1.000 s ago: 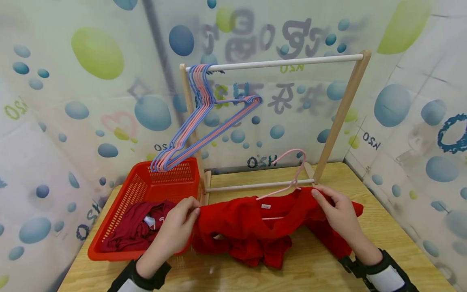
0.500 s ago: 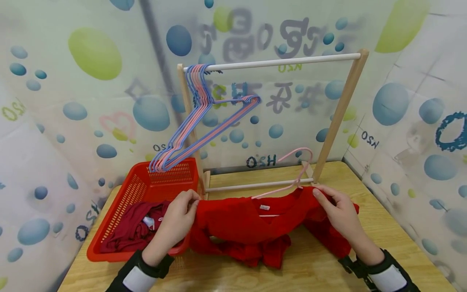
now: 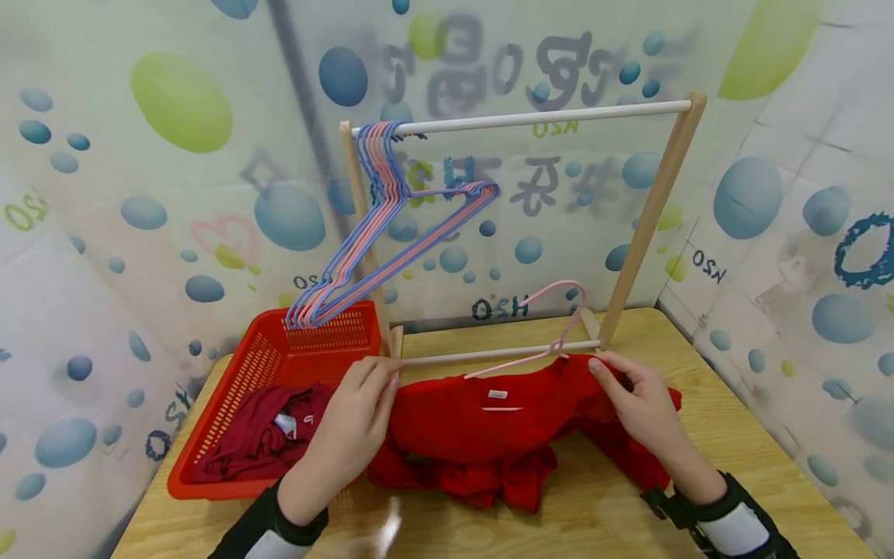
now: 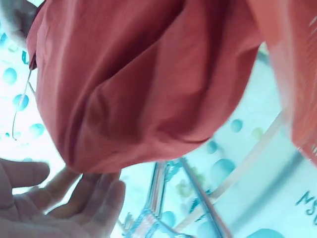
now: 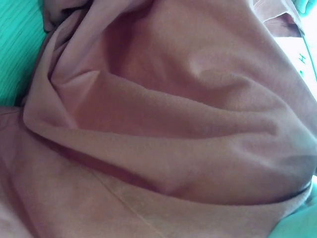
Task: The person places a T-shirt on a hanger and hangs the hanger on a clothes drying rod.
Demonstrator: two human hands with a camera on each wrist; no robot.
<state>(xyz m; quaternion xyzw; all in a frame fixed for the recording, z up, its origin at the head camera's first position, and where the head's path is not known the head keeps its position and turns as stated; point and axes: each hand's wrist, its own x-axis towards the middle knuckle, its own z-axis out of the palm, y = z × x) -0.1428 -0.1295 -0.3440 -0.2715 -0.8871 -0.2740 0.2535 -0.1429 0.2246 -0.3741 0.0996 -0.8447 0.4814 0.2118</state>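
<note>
A red shirt point(image 3: 482, 435) with a white neck label hangs over a pink hanger point(image 3: 559, 341) in the head view. The hook sticks up behind the collar, and part of the lower bar shows through the neckline. My right hand point(image 3: 646, 407) pinches the shirt at its right shoulder, thumb in front. At the left shoulder, my left hand point(image 3: 356, 419) touches the cloth with extended fingers. The left wrist view shows its thumb point(image 4: 29, 172) apart from the fingers, which meet the shirt's edge. Only folds of the shirt point(image 5: 173, 114) fill the right wrist view; the right hand's grip is hidden there.
A wooden rack point(image 3: 653, 210) with a white rail point(image 3: 545, 119) stands at the back of the wooden table point(image 3: 733, 435). Several blue and pink hangers point(image 3: 391, 225) hang at the rail's left end. Beneath them a red basket point(image 3: 321, 353) holds dark red clothing point(image 3: 258, 435).
My left hand has shifted right along the shirt's shoulder, and its fingers have loosened and straightened. The hanger's hook has swung slightly left. My right hand keeps its pinch, nearly in place.
</note>
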